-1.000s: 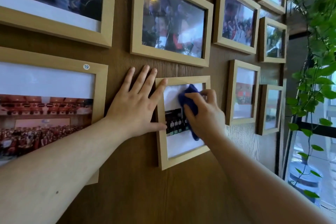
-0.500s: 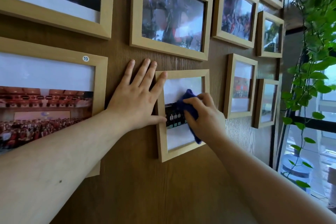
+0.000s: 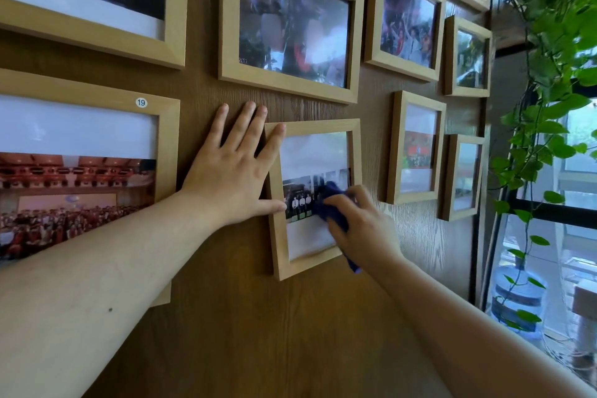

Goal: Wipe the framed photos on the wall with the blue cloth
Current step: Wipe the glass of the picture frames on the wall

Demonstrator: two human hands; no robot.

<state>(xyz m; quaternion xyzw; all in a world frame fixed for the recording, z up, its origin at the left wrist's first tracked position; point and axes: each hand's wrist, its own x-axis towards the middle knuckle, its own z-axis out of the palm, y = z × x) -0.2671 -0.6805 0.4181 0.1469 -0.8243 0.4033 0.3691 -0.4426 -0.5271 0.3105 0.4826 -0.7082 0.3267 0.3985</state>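
Observation:
A small upright wooden-framed photo (image 3: 277, 245) hangs on the brown wood wall at centre. My right hand (image 3: 361, 229) presses a bunched blue cloth (image 3: 334, 208) against the lower right of its glass. My left hand (image 3: 235, 171) lies flat on the wall with fingers spread, its thumb and forefinger resting on the frame's left edge. Several other wooden-framed photos surround it, among them a wide one (image 3: 290, 22) just above and a large one (image 3: 80, 178) at the left marked 19.
Two smaller frames (image 3: 416, 145) hang to the right of the wiped one. Trailing green vines (image 3: 546, 90) hang at the far right before a window. A blue water jug (image 3: 517, 300) stands on the floor below.
My right hand has slid the blue cloth down the glass from the upper part of the photo to its lower right. My left hand has stayed flat against the frame's left edge.

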